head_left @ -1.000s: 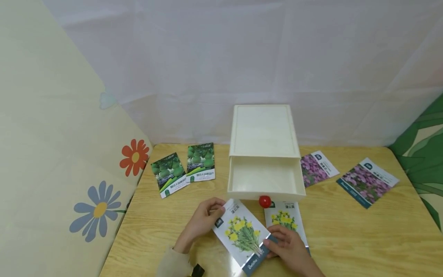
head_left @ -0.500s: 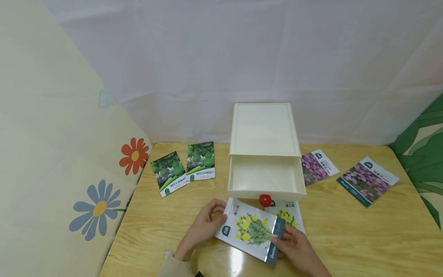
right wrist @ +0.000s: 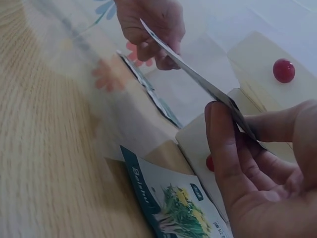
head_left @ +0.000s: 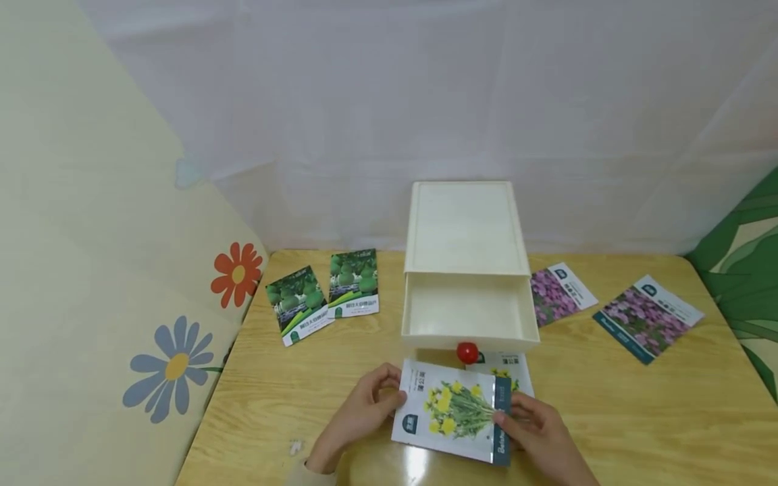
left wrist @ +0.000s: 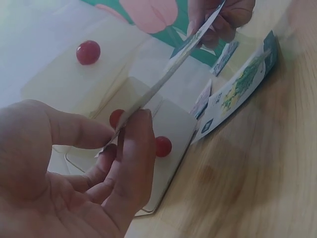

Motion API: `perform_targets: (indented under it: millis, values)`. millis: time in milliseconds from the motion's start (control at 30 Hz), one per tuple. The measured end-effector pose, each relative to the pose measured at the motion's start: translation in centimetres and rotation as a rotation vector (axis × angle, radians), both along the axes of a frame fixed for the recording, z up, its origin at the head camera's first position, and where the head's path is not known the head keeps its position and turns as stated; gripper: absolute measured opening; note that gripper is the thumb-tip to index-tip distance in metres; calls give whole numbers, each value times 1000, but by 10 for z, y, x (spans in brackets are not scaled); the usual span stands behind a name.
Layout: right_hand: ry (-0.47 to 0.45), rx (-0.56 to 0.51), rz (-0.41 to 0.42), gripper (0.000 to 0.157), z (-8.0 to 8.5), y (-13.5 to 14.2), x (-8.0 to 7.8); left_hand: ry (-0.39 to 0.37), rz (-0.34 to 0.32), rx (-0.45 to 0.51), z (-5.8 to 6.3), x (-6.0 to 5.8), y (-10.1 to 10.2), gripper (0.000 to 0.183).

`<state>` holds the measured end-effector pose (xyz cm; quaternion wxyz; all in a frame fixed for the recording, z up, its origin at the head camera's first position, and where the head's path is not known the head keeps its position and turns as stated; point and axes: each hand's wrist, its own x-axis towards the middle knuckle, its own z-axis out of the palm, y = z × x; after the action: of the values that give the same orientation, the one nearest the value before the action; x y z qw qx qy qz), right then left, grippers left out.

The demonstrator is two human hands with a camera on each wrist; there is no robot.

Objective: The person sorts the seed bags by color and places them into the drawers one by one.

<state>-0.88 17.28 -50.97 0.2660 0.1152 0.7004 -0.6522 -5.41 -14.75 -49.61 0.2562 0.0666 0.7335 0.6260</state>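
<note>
Both hands hold a white seed packet (head_left: 456,412) with yellow flowers and a dark teal end band. My left hand (head_left: 367,408) pinches its left edge between thumb and fingers; my right hand (head_left: 541,428) pinches the teal end. The wrist views show the packet edge-on, lifted above the table. A second yellow-flower packet (right wrist: 173,198) lies on the table beneath, partly covered in the head view. Just beyond stands a cream drawer box (head_left: 464,229), its drawer (head_left: 468,307) pulled out and empty, with a red round knob (head_left: 467,353) on the front.
Two green seed packets (head_left: 354,283) lie left of the box, their edges meeting. To the right are two purple-flower packets, one beside the box (head_left: 562,293) and another farther right (head_left: 649,318). A white cloth backdrop (head_left: 340,135) hangs behind the wooden table (head_left: 261,405).
The held packet has turned counterclockwise from a steep slant to nearly level sideways and shifted right. Both hands moved right with it, keeping their pinch.
</note>
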Motion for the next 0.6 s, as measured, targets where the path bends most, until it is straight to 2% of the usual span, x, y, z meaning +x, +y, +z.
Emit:
perform_targets:
  millis: [200, 333, 600]
  values:
    - [32, 23, 16, 45, 5, 5, 1, -41, -36, 21, 2, 3, 0, 19]
    - [41, 68, -21, 39, 10, 4, 3, -58, -40, 46, 7, 6, 2, 20]
    - [80, 74, -78, 35, 23, 6, 3, -72, -45, 76, 21, 9, 5, 22]
